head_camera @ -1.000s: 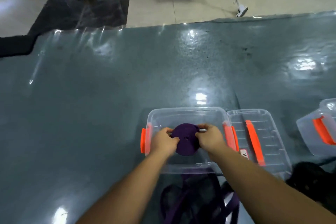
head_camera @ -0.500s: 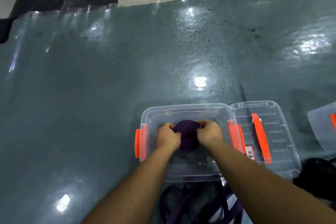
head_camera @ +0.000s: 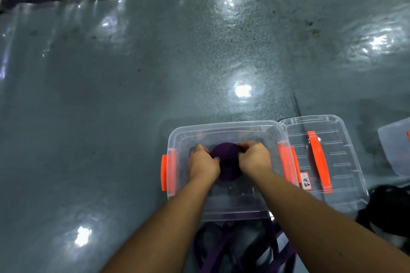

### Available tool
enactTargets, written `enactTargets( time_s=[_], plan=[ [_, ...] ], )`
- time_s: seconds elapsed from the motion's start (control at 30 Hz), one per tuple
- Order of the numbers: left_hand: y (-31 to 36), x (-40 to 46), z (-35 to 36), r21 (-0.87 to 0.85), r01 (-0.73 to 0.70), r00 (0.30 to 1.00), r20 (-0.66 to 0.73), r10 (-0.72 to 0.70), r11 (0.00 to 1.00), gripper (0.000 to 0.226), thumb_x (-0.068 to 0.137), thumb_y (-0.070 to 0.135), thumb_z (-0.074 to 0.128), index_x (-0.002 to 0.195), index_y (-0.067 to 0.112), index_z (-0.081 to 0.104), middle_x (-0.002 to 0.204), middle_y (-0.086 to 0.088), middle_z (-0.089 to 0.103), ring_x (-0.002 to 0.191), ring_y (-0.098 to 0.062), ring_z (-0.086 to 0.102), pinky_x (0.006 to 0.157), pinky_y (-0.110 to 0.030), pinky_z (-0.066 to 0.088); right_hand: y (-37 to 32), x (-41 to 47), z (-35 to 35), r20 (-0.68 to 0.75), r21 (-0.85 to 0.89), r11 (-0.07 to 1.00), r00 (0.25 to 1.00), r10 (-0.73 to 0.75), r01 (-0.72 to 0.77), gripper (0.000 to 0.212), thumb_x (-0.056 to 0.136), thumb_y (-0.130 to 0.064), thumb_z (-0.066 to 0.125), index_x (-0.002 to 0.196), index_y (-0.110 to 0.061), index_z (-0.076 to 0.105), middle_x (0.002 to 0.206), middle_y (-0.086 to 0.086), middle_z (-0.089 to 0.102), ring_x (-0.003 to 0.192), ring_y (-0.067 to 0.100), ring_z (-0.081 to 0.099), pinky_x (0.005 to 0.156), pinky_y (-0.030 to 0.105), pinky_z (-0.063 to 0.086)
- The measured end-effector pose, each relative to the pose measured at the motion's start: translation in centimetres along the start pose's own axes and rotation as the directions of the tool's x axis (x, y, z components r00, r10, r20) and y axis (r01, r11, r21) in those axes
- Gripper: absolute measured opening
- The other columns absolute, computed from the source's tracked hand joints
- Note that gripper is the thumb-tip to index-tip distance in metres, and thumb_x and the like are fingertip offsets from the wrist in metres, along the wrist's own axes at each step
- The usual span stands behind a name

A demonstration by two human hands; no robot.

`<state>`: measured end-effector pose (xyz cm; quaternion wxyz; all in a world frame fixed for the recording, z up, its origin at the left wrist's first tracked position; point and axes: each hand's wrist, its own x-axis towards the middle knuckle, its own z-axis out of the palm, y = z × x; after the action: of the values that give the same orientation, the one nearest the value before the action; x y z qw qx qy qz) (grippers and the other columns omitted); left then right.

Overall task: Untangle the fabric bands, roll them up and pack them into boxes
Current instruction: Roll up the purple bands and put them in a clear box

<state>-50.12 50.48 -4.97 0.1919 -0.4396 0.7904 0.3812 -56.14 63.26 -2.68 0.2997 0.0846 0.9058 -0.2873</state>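
Glossy grey-green table [head_camera: 111, 106] under a clear plastic sheet, pale tiled floor beyond its far edge, ceiling lights mirrored in bright patches across the sheen.

From the head view, only one view to go on. Near the front edge sits a clear plastic box [head_camera: 224, 127] with orange latches on both ends, its lid [head_camera: 332, 122] lying flat just beside it on the right, orange handle up and a small handwritten label at the near corner. Inside the box, low against the floor of it, a rolled purple band [head_camera: 228, 162] lies flat as a disc. Left hand [head_camera: 203, 165] grips the roll's left edge, fingers curled round it; right hand [head_camera: 255, 159] pinches the far-right edge, fingers bent over the top. Both grips clenched on the roll, neither released.

Below the box, at the near edge, a loose tangle of purple bands [head_camera: 241, 248], not yet rolled. Further right, part of a second clear box [head_camera: 392, 146] and a dark heap of black fabric [head_camera: 386, 210], too cut off to read.

Judging by the look: light, soft, woven webbing, not slippery, not fragile, but apt to spring open once let go. Best taken across the rim from opposite sides, with the free tail pressed down, then eased flat before letting go.
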Motion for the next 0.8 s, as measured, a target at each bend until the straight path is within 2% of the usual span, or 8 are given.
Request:
enactTargets(
  time_s=[0.17,0.3,0.43,0.57,0.63,0.7,0.8],
  plan=[
    [0.5,-0.7,-0.3,0.105,-0.059,0.998,-0.009,0.06,0.993,0.014,0.093,0.02,0.07,0.088,0.018,0.057,0.092,-0.003,0.064,0.079,-0.021,0.057,0.067,-0.032,0.04,-0.1,-0.3,0.2,-0.018,-0.017,1.0,1.0,0.007,-0.008,0.036,0.091,-0.004,0.058,0.122,-0.016,0.073,0.123,0.008,0.074,0.118,0.028,0.066,0.099,0.027,0.048],
    [0.8,-1.0,-0.8,0.124,-0.071,0.997,0.026,0.069,0.99,0.003,0.093,0.02,0.068,0.091,0.018,0.066,0.102,-0.006,0.071,0.084,-0.023,0.061,0.071,-0.031,0.043,-0.4,-0.7,0.2,-0.002,-0.033,0.999,1.0,0.003,-0.003,0.037,0.091,-0.006,0.055,0.123,-0.017,0.07,0.123,0.011,0.072,0.12,0.031,0.064,0.101,0.033,0.05],
    [1.2,-1.9,-1.8,0.141,-0.076,0.991,0.119,0.059,0.987,0.025,0.093,0.008,0.058,0.114,0.014,0.071,0.12,-0.006,0.071,0.107,-0.027,0.068,0.077,-0.029,0.046,-0.6,-1.3,-0.4,0.045,-0.056,0.998,0.999,0.03,-0.027,0.035,0.091,-0.008,0.058,0.125,-0.006,0.062,0.125,0.017,0.07,0.122,0.035,0.063,0.102,0.037,0.051],
    [1.8,-3.5,-3.2,0.23,-0.136,0.962,0.262,0.073,0.964,0.038,0.092,0.007,0.056,0.126,0.013,0.069,0.126,-0.008,0.071,0.109,-0.028,0.069,0.085,-0.034,0.056,-1.2,-2.7,-1.2,0.092,-0.098,0.995,0.996,-0.009,0.018,0.037,0.09,-0.008,0.057,0.126,-0.001,0.056,0.125,0.021,0.068,0.119,0.038,0.064,0.097,0.037,0.052],
    [2.1,-4.6,-3.8,0.233,-0.209,0.934,0.336,0.123,0.95,0.038,0.092,0.006,0.055,0.127,0.013,0.069,0.126,-0.01,0.071,0.111,-0.03,0.068,0.087,-0.034,0.054,-1.5,-3.7,-1.9,0.113,-0.107,0.992,0.992,-0.055,0.067,0.039,0.09,-0.008,0.055,0.129,-0.002,0.055,0.126,0.021,0.068,0.119,0.037,0.063,0.098,0.037,0.052],
    [2.2,-5.7,-4.3,0.203,-0.281,0.916,0.349,0.199,0.938,0.036,0.091,0.006,0.056,0.123,0.015,0.07,0.124,-0.011,0.072,0.111,-0.03,0.068,0.086,-0.033,0.052,-1.6,-4.9,-2.7,0.123,-0.12,0.986,0.987,-0.104,0.119,0.042,0.09,-0.009,0.055,0.131,-0.004,0.056,0.126,0.018,0.069,0.119,0.036,0.063,0.099,0.038,0.052],
    [2.1,-7.5,-5.2,0.179,-0.351,0.91,0.296,0.29,0.919,0.039,0.091,0.008,0.056,0.128,0.018,0.068,0.129,-0.007,0.071,0.117,-0.028,0.066,0.098,-0.034,0.053,-1.7,-7.0,-3.8,0.105,-0.147,0.972,0.98,-0.17,0.184,0.047,0.089,-0.01,0.057,0.136,-0.006,0.053,0.131,0.019,0.065,0.123,0.035,0.061,0.101,0.036,0.05]
  ],
)
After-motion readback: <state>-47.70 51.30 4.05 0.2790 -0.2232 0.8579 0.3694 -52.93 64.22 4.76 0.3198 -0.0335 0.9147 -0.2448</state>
